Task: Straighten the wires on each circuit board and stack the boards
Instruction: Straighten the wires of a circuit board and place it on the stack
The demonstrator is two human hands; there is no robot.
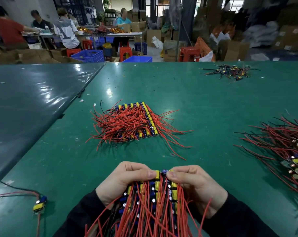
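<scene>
A circuit board (150, 199) packed with yellow and blue parts and long red and black wires lies at the near edge of the green table, its wires running toward me. My left hand (126, 180) grips the board's far left edge, thumb on a yellow part. My right hand (194, 183) grips the far right edge, thumb pressed on the wires. A second board (136, 124) with tangled red wires lies flat at the table's middle. Another heap of wired boards (286, 151) lies at the right edge.
A single small module (39, 204) with red and black leads lies near left. A pile of loose wire scraps (230, 72) sits far right. The green table (204, 106) meets a darker table (33, 93) on the left. People work at benches beyond.
</scene>
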